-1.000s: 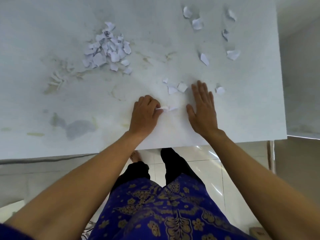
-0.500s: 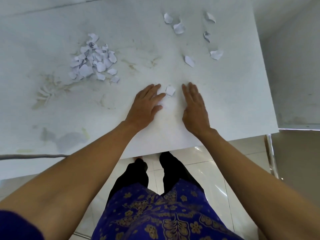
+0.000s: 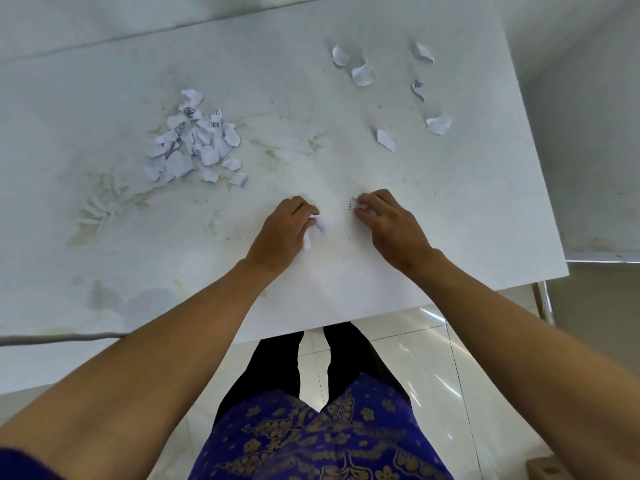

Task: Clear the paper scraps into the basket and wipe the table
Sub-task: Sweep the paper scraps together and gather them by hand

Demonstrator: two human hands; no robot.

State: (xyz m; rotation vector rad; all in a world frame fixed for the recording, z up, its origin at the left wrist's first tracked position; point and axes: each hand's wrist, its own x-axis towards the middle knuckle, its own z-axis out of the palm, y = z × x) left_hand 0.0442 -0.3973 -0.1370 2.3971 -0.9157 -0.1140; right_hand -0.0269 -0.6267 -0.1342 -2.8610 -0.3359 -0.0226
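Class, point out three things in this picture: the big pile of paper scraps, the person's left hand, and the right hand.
pile of paper scraps (image 3: 194, 140), head view, middle of the heap.
left hand (image 3: 282, 233), head view, back of the hand.
right hand (image 3: 389, 225), head view, back of the hand.
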